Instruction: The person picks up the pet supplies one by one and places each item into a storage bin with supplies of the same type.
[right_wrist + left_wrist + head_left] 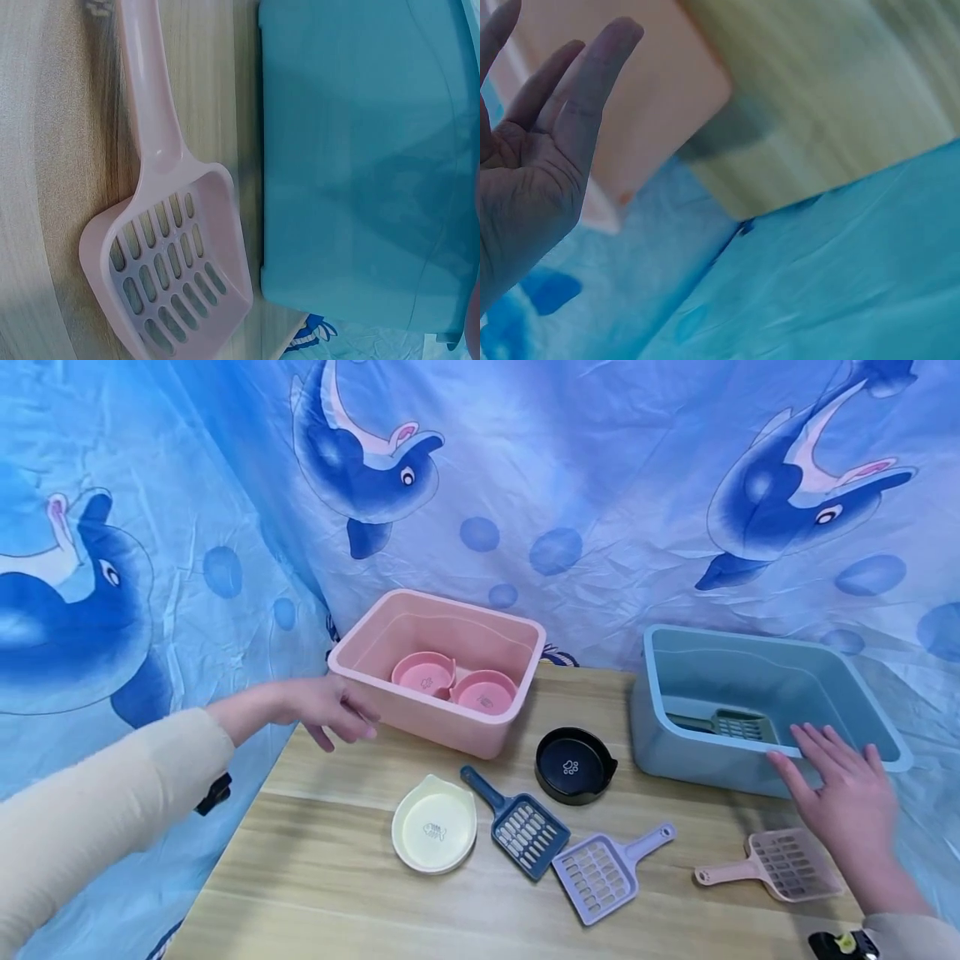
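Note:
My left hand (330,708), holding nothing, hovers by the left front of a pink bin (420,714), its fingers loosely bent. Two pink round dishes (423,672) sit inside that bin. At the right, my right hand (851,793) is spread above the front rim of a blue-green bin (712,760); whether it touches the rim, I cannot tell. A dark green slotted litter scoop (742,725) lies in this bin. Below the right hand a pink litter scoop (169,262) rests on the table, its handle pointing left in the head view.
Between the bins stands a black dish (573,766) with a paw print. Nearer the front are a cream dish (433,827), a dark blue scoop (528,831) and a lavender scoop (600,872) on the wooden table (322,877). Blue dolphin-print cloth (600,468) hangs behind and at the left.

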Demonstrator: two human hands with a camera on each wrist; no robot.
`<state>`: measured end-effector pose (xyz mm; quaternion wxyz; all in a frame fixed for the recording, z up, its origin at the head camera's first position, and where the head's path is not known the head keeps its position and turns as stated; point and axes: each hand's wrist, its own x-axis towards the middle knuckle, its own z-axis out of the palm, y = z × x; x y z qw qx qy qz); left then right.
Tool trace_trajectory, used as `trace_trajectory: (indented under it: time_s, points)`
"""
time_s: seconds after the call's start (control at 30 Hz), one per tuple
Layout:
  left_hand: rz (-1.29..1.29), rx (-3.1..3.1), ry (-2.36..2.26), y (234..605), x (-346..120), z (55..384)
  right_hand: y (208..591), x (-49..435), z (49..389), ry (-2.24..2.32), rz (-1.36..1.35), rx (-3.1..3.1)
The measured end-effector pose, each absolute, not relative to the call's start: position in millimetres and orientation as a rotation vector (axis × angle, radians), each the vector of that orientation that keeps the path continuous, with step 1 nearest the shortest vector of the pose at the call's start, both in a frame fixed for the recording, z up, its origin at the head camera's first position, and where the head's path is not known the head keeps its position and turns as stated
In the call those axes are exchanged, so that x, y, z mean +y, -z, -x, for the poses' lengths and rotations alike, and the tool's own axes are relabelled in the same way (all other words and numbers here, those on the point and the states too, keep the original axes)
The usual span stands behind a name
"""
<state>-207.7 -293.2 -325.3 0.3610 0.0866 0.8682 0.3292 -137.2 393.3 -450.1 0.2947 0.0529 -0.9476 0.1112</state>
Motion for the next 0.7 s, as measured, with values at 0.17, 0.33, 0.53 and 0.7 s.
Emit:
trace_trajectory:
  time_s: [0.17, 0.33, 0.53, 0.7]
  points:
    - [-0.166, 2.259, -0.945, 357.1, -290.5, 197.1, 448.8, 398.0, 134.7, -0.302, -0.146, -2.555]
    - [-0.11, 2.256, -1.021, 382.9, -285.4, 186.8, 446.6, 397.7, 137.2, -0.314, -0.158, -2.567]
    - [-0.049, 2.242, -1.072, 404.0, -276.4, 177.8, 444.7, 397.5, 136.4, -0.311, -0.165, -2.547]
    - [0.011, 2.233, -1.079, 417.0, -270.5, 173.0, 445.2, 396.8, 136.0, -0.324, -0.168, -2.55]
